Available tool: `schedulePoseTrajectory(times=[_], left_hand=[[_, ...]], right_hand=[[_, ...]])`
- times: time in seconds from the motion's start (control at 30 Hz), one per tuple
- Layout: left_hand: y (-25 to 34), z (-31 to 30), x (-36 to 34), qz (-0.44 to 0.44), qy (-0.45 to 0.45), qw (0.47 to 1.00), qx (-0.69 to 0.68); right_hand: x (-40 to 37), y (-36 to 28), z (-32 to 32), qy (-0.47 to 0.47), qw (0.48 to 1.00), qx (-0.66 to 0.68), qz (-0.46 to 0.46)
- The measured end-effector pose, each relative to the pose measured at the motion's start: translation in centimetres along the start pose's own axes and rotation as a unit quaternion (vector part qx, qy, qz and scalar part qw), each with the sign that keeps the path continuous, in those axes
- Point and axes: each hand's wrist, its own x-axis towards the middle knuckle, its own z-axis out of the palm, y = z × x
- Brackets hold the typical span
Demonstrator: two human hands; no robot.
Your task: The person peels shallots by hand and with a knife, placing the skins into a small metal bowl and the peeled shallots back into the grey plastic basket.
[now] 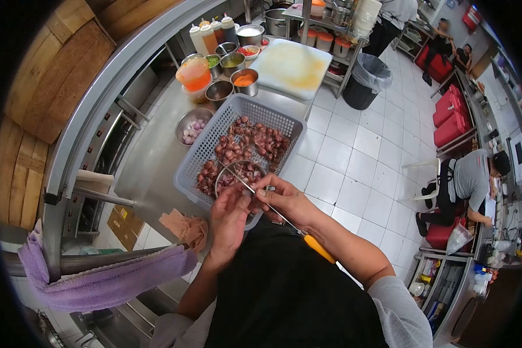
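Observation:
My right hand (279, 200) is closed around the middle of a long thin knife (284, 219). The yellow handle points back along my right forearm, and the blade tip reaches out over the basket. Close beside it, my left hand (229, 217) is pinched, fingertips against the blade, on what looks like a small shallot, mostly hidden by the fingers. Under both hands sits a metal bowl (219, 184) with reddish skins or shallots in it. It stands inside a grey plastic basket (206, 139) that holds many unpeeled red shallots (264, 138).
Left of the basket, a metal bowl (181, 124) holds pale purple peeled shallots. Sauce bottles (209, 37), small metal pots and a white cutting board (293, 66) stand farther back. A crumpled cloth (185, 228) and purple towel (110, 275) lie nearer. A person (470, 180) works at right.

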Motion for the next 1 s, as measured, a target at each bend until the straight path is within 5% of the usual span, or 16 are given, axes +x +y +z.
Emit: schedulePoseTrajectory(times=[0.33,0.57,1.0], left_hand=[[1.0,-1.6,0.2,-0.029,-0.002,0.999,-0.038],[-0.1,-3.2,0.6,0.014,0.026,0.999,-0.032],[-0.5,-1.4,0.2,0.039,0.017,0.999,-0.018]], right_hand=[[1.4,1.6,-2.4,0.081,0.996,-0.01,0.035],[1.4,2.1,-1.8,0.03,0.999,-0.032,0.03],[-1.0,0.6,1.5,0.035,0.968,-0.228,-0.101]])
